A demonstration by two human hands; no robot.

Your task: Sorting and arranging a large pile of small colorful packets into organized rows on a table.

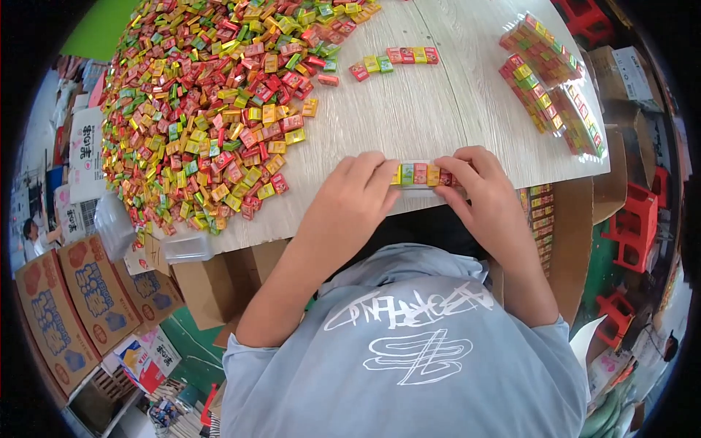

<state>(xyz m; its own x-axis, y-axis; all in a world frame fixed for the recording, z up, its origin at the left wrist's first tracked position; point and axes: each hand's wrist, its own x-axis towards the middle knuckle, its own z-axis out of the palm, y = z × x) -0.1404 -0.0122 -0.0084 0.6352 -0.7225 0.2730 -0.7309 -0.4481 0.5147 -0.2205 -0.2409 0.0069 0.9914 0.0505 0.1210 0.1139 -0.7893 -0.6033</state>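
At the table's near edge, a short row of small wrapped candies (420,174) in yellow, green, pink and red lies between my hands. Clear plastic, seemingly a shallow tray, shows along the row's edges. My left hand (354,186) is closed on the row's left end, its fingertips partly hidden. At the right end, the thumb and fingers of my right hand (478,182) pinch the candies. Farther up the table is another loose row of candies (409,55), slightly bent and untouched.
A big heap of mixed candies (212,109) covers the table's left side. Packed stacks of candies (540,87) stand at the right edge. Clear plastic boxes (186,248) sit at the near left corner. Cardboard cartons (95,299) and red stools (631,226) flank the table (380,117).
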